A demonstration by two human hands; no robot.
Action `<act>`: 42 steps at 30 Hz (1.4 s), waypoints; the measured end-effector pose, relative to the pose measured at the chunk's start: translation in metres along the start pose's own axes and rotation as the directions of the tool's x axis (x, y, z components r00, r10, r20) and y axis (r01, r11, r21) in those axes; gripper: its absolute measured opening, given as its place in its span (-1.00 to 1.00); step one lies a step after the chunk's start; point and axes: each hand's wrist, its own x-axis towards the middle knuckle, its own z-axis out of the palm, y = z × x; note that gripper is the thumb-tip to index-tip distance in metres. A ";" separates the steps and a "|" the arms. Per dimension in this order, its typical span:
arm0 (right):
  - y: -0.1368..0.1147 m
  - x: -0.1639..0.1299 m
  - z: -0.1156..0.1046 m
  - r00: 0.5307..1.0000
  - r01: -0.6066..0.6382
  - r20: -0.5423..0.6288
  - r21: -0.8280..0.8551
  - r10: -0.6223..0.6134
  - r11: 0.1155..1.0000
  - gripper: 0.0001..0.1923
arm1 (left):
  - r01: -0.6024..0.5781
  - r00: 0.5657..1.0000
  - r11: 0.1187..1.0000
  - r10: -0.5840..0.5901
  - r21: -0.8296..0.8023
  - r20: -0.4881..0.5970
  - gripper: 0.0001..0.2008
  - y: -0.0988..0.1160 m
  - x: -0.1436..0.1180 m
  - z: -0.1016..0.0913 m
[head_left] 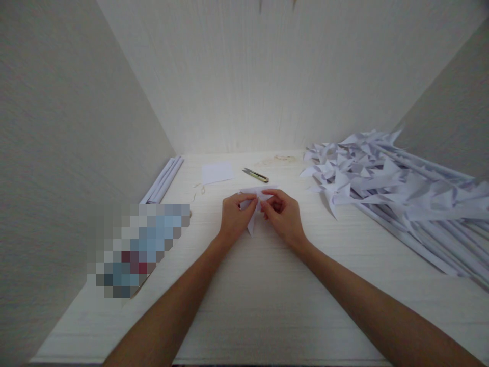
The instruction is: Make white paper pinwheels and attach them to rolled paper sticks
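Both hands meet over the middle of a pale wooden table point(267, 285). My left hand point(234, 218) and my right hand point(283, 214) pinch a folded piece of white paper point(253, 220) between their fingertips. The paper's pointed tip hangs down between the two hands, and part of it is hidden by the fingers. Just behind the hands lie small thread snips point(255, 175) and a flat white paper sheet point(217, 172).
A large heap of white paper pinwheels on rolled paper sticks point(397, 188) fills the table's right side. Several rolled paper sticks point(162, 181) lie along the left wall. A blurred-out object point(139, 247) sits at the left. Walls enclose the table on three sides.
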 end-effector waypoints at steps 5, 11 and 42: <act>-0.002 0.002 -0.002 0.993 -0.092 0.082 0.139 0.082 0.986 -0.74 | -0.102 0.995 0.992 0.101 0.076 0.015 -0.87 -0.002 -0.002 0.000; -0.005 0.002 -0.003 0.989 -0.135 0.080 0.201 0.121 0.970 -0.77 | -0.195 0.981 0.971 0.193 0.135 0.028 -0.87 -0.004 -0.004 0.000; -0.003 0.014 -0.026 0.992 -0.082 0.111 0.187 0.062 0.979 -0.82 | 0.169 0.965 0.982 -0.147 -0.087 0.219 -0.58 -0.008 0.005 -0.012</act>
